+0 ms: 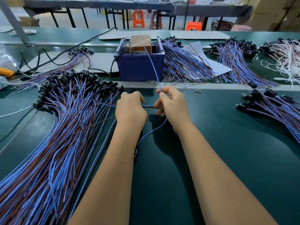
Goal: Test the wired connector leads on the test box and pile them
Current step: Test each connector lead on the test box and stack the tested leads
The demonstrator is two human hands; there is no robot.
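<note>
Both hands work just before the test box [140,65]: the right hand [172,105] pinches a blue lead [152,65] reaching up to the box, while the left hand [130,109] grips its brown partner. Holding each wire tip steady should give a clean contact.

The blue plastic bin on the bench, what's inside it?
The blue plastic bin holds an orange-brown box, with a black cable running in. Its lower part and the bin's floor are hidden by the walls.

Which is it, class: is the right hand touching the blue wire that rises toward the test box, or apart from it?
Touching. The head view shows the right hand pinching the blue wire between thumb and forefinger, and the wire runs up from there to the test box.
</note>
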